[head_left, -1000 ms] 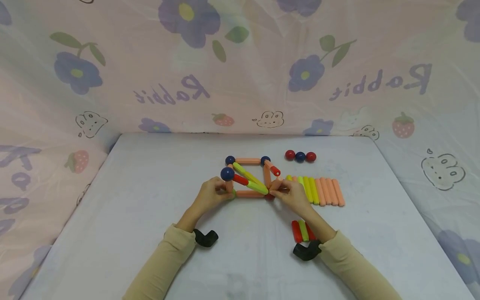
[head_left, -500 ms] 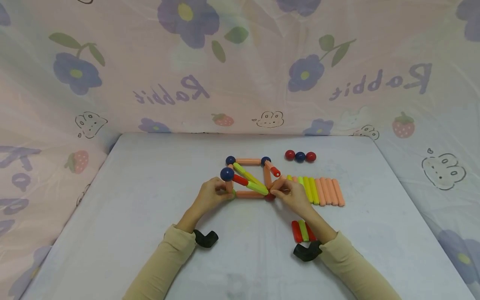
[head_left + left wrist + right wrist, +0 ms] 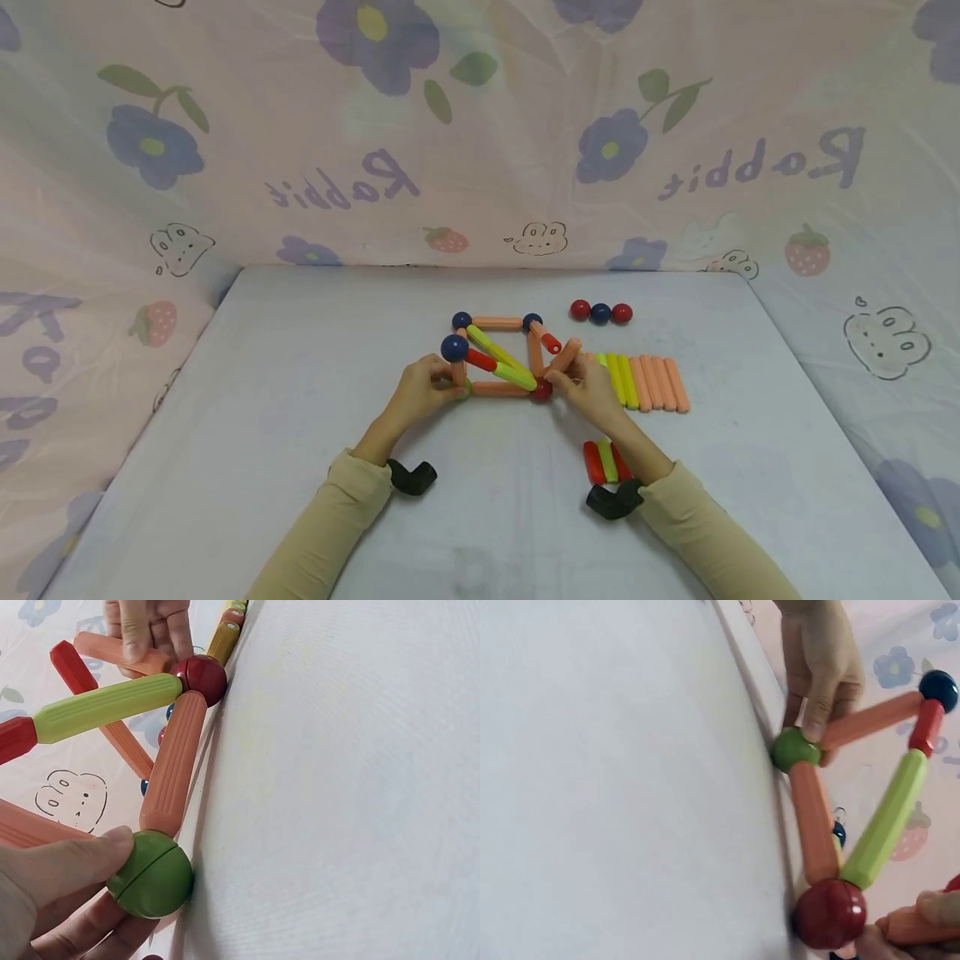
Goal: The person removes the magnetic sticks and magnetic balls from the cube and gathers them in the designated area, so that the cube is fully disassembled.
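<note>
On the white table stands a frame of magnetic sticks and balls. My left hand point(image 3: 427, 387) holds its near left corner, thumb and fingers on the green ball point(image 3: 154, 876). An orange stick point(image 3: 480, 389) runs from there to a red ball point(image 3: 541, 389). With my right hand point(image 3: 588, 390) I pinch another orange stick point(image 3: 564, 356), tilted upward, its lower end at the red ball. A raised navy ball point(image 3: 454, 347) tops the left upright. From it a red stick point(image 3: 481, 359) and a light green stick point(image 3: 889, 817) slope to the red ball.
Several orange and yellow-green sticks point(image 3: 660, 383) lie in a row right of the frame. Behind them are two red balls point(image 3: 622, 314) and one navy ball point(image 3: 600, 314). Short red and green sticks point(image 3: 606, 462) lie by my right wrist, partly covered. A printed cloth point(image 3: 480, 167) hangs behind.
My right fingers have shifted slightly right and away from the red ball, which shows more fully. The orange stick they pinch now angles upward and is more visible. My left hand stays put.
</note>
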`<action>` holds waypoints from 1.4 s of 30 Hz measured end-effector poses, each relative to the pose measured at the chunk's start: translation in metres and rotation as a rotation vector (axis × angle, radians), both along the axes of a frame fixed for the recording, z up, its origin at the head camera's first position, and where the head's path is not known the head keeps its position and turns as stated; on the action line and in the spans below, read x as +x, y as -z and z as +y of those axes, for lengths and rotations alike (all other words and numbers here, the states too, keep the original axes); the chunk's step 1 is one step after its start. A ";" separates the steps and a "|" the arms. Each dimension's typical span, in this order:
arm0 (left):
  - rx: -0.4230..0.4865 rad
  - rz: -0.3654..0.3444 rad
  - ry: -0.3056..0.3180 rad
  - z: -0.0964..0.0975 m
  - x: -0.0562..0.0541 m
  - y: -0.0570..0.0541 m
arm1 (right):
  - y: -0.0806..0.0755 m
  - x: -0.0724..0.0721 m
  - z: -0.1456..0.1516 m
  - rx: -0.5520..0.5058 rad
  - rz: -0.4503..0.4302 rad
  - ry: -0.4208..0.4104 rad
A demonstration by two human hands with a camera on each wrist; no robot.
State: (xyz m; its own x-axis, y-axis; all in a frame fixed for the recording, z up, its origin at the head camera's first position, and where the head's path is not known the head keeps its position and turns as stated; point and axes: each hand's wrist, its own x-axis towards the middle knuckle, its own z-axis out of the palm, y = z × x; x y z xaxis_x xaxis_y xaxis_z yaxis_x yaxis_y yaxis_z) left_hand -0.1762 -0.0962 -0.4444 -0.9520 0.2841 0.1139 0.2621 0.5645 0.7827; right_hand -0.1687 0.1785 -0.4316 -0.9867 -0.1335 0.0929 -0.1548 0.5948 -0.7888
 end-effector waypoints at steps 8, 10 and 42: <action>0.003 0.020 -0.009 0.000 0.000 0.001 | -0.008 -0.001 0.024 -0.071 -0.046 0.073; 0.004 0.019 -0.011 0.000 0.000 0.001 | -0.010 0.000 0.037 -0.053 -0.072 0.072; 0.024 0.025 -0.009 0.000 0.000 0.003 | 0.003 0.015 0.178 0.256 -0.250 0.222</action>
